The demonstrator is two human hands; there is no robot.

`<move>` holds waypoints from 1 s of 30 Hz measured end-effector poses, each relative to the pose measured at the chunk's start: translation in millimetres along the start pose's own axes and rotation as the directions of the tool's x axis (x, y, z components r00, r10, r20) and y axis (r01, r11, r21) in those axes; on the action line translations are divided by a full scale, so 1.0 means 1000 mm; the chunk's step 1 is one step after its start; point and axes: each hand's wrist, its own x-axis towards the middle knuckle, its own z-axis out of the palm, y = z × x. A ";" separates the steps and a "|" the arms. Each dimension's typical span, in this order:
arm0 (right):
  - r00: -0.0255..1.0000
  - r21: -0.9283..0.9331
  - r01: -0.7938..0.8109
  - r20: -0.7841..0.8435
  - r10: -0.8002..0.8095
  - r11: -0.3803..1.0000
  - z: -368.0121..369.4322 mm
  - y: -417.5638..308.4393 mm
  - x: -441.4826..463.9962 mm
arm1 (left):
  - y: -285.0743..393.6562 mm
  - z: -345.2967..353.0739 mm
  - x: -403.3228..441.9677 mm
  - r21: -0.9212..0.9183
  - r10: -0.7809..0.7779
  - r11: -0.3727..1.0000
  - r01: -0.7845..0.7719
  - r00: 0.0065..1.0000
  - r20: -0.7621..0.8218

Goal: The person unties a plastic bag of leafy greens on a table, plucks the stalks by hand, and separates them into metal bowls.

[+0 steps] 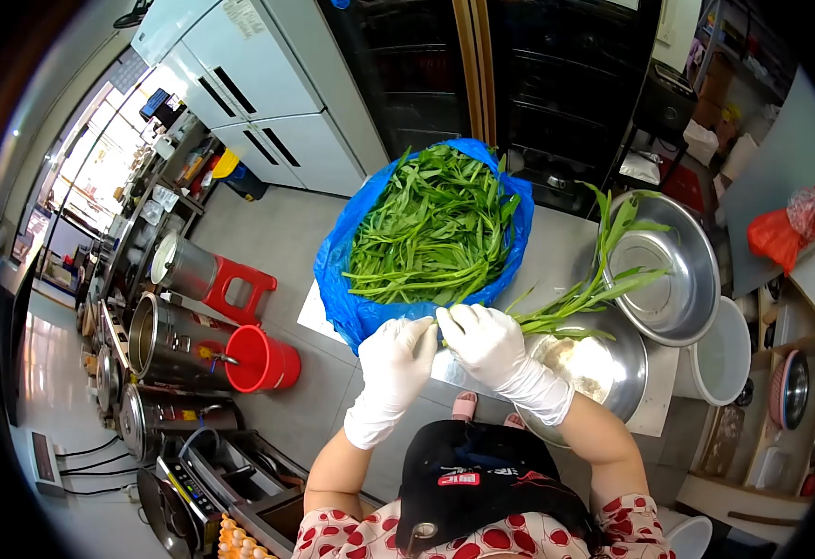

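Observation:
Both of my hands wear white gloves and meet at the near edge of a blue plastic bag (333, 270) full of leafy green stalks (431, 224). My right hand (486, 345) is closed around a bunch of long green stems (566, 312), whose leaves stretch right over two metal bowls. My left hand (393, 359) has its fingers pressed together close beside the right one; whatever lies between its fingertips is too small to make out. Under the stems is the nearer steel bowl (626, 373), and the larger steel bowl (691, 289) sits behind it to the right.
A white bucket (719, 359) stands right of the bowls. On the left are a red bucket (277, 359), a red stool (239, 284) and several large steel pots. A white fridge (267, 93) is at the back. Wooden shelves (752, 429) line the right side.

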 end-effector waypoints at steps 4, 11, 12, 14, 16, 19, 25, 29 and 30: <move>1.000 0.101 -0.004 0.001 0.004 0.995 0.000 0.008 0.003 | -0.006 -0.004 0.004 -0.017 0.048 0.999 -0.047 0.997 0.062; 0.999 0.196 -0.034 -0.021 0.039 0.980 0.003 0.008 0.002 | -0.015 -0.001 0.005 -0.342 -0.176 0.905 0.251 0.956 0.236; 0.995 0.239 -0.072 -0.053 0.087 0.968 0.004 0.009 0.002 | -0.015 0.000 0.005 -0.404 -0.212 0.862 0.308 0.941 0.265; 0.976 0.328 -0.142 -0.109 0.187 0.934 0.008 0.013 0.003 | -0.015 0.009 0.007 -0.565 -0.249 0.731 0.383 0.920 0.302; 0.866 0.604 -0.321 -0.125 0.484 0.729 0.013 0.028 0.005 | -0.014 0.011 0.010 -0.663 -0.229 0.619 0.421 0.904 0.360; 0.581 0.854 -0.469 0.106 0.807 0.225 -0.002 0.077 -0.001 | -0.013 0.015 0.008 -0.732 -0.222 0.536 0.421 0.907 0.359; 0.513 0.969 -0.155 -0.086 0.854 0.191 -0.076 0.162 -0.036 | 0.004 0.067 -0.027 -0.609 0.136 0.776 0.166 0.899 0.417; 0.436 0.962 -0.066 -0.213 0.875 0.267 -0.113 0.183 -0.068 | 0.040 0.133 -0.069 -0.595 0.215 0.795 0.120 0.861 0.461; 0.378 0.939 -0.106 -0.267 0.886 0.329 -0.120 0.184 -0.075 | 0.047 0.143 -0.073 -0.539 0.274 0.841 0.043 0.826 0.492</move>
